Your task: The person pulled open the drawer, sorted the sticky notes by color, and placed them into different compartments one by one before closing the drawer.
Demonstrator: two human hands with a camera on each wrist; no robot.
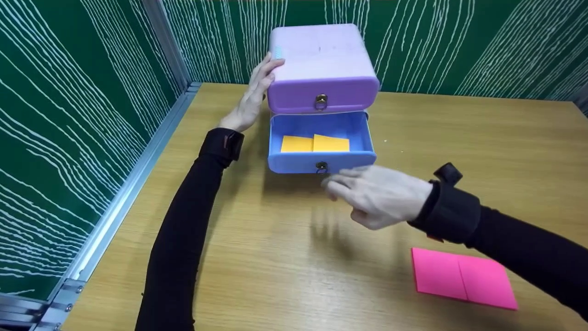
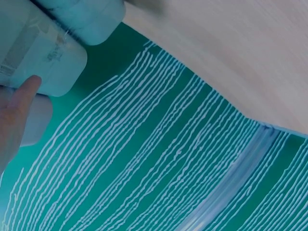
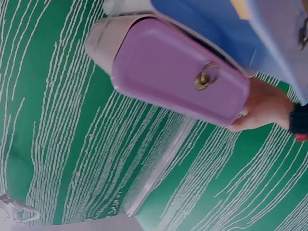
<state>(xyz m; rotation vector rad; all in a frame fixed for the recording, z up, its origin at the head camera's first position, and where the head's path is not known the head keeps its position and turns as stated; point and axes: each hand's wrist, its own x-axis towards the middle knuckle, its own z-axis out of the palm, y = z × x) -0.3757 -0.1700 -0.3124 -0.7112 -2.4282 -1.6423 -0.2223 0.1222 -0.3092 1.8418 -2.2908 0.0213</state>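
Observation:
A small drawer cabinet [image 1: 321, 50] has a shut purple drawer [image 1: 294, 97] above a pulled-out blue drawer [image 1: 294, 163]. Inside the blue drawer lie two yellow paper pieces [image 1: 330, 143], slightly overlapping. My left hand [image 1: 250, 99] rests against the cabinet's left side, its fingertips reaching the top edge. From the right wrist view, the purple drawer [image 3: 178, 72] and the left hand [image 3: 264, 106] beside it are seen. Just in front of the blue drawer's ring handle [image 1: 321, 168] is my right hand [image 1: 379, 195], blurred, fingers loosely bent, with nothing visible in it.
Two pink paper squares [image 1: 464, 278] lie side by side on the wooden table [image 1: 275, 276], near the right forearm. Green walls with white wavy lines [image 1: 427, 46] stand behind and to the left. A metal rail [image 1: 133, 179] runs along the table's left edge.

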